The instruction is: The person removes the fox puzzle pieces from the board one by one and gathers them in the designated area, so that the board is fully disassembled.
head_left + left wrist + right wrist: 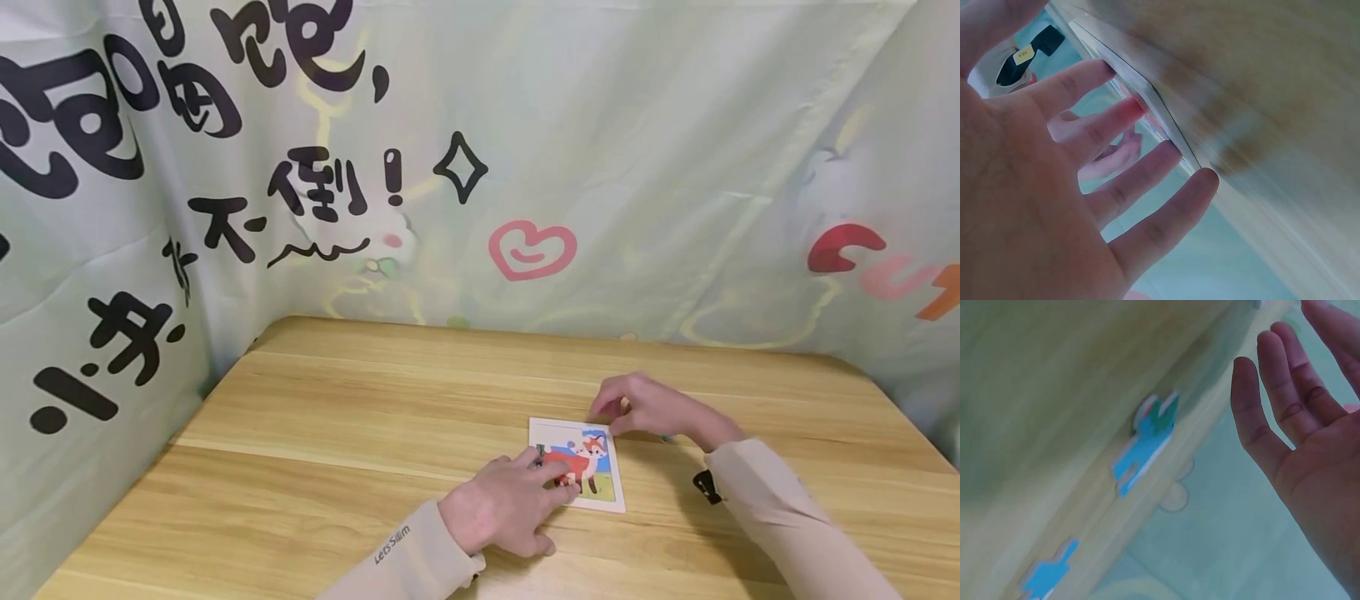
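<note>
A square jigsaw puzzle (620,492) with a white border lies on the table and shows an orange fox on blue and yellow-green. Its upper left part looks pale, without picture. My left hand (512,504) rests on the puzzle's left side with spread fingers; from the left wrist, the fingertips meet the puzzle's edge (1147,94). My right hand (648,404) hangs at the top right corner, fingers bent down loosely. Most of that hand (1322,450) shows in the right wrist view, with no piece visible in its fingers; the thumb is hidden there.
Below the right hand lie a blue puzzle piece with green and red (1147,440) and another blue piece (1047,575). The wooden table (337,433) ends at a printed cloth (637,167) behind and at the left. A black strap piece (707,487) hangs by the right sleeve.
</note>
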The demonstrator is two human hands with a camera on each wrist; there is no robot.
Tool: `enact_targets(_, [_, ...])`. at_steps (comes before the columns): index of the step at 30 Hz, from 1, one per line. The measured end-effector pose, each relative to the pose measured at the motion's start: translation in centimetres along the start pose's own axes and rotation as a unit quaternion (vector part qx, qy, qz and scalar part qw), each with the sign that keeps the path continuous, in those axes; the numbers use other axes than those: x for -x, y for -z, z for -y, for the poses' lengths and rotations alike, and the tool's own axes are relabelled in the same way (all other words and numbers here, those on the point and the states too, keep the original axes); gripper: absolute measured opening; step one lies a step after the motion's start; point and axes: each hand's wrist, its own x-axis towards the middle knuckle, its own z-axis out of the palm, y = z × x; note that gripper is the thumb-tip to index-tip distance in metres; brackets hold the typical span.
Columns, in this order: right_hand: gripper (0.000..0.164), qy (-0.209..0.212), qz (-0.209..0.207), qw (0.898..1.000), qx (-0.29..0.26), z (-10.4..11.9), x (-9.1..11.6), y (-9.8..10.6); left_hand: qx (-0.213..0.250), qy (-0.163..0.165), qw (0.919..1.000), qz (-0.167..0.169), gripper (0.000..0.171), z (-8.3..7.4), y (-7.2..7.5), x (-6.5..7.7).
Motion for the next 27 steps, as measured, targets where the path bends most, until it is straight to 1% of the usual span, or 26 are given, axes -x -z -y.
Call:
enact_targets(4, [0.021,0.012,0.009,1.000,-0.002,0.0,-0.2,-0.6,0.009,0.002,0.9999,0.006,0.068,-0.1,0.0,0.0])
enact_targets(7, [0.022,0.021,0.017,1.000,0.000,0.0,-0.3,-1.0,0.008,0.002,0.9999,0.009,0.069,-0.2,0.0,0.0])
enact_targets(12, [0.024,0.035,0.027,0.999,0.015,0.0,-0.4,-1.4,-0.002,-0.006,1.0000,0.003,0.069,-0.2,0.0,-0.1])
enact_targets(21, [0.026,0.022,0.031,0.999,0.032,0.1,-0.7,-1.6,0.000,-0.005,1.0000,0.001,0.069,-0.2,-0.1,-0.1])
enact_targets(27, [0.027,0.019,0.043,0.998,0.038,0.4,-0.8,-1.4,0.005,0.000,1.0000,0.000,0.069,-0.1,0.0,-0.1])
